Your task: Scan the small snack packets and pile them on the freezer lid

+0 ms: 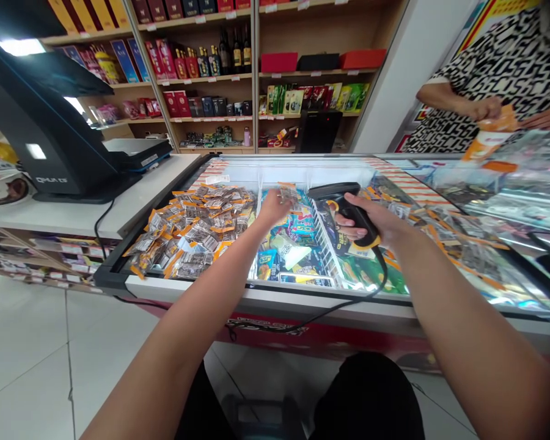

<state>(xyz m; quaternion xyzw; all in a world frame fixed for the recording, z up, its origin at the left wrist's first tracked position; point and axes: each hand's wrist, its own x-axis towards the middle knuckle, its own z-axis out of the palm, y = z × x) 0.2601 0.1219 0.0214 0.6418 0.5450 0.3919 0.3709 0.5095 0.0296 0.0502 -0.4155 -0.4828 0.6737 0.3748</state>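
My right hand (373, 217) is wrapped around the handle of a black barcode scanner (337, 191), its head pointing left. A dark cable hangs from the scanner's base. My left hand (275, 208) pinches a small clear snack packet (287, 193) with orange edges, held just left of the scanner head. Both hands are over the glass top of a chest freezer (275, 286). To the left of my left hand lies a heap of similar orange-edged packets (201, 226). More such packets (449, 232) are spread to the right of my right hand.
A black checkout scale (64, 140) stands on the white counter (87, 211) at left. Shelves (256, 79) with boxes and bottles line the back. At upper right, a person in a patterned shirt (499, 67) holds an orange and white bag (490, 137). The scanner cable (321, 315) droops across the freezer front.
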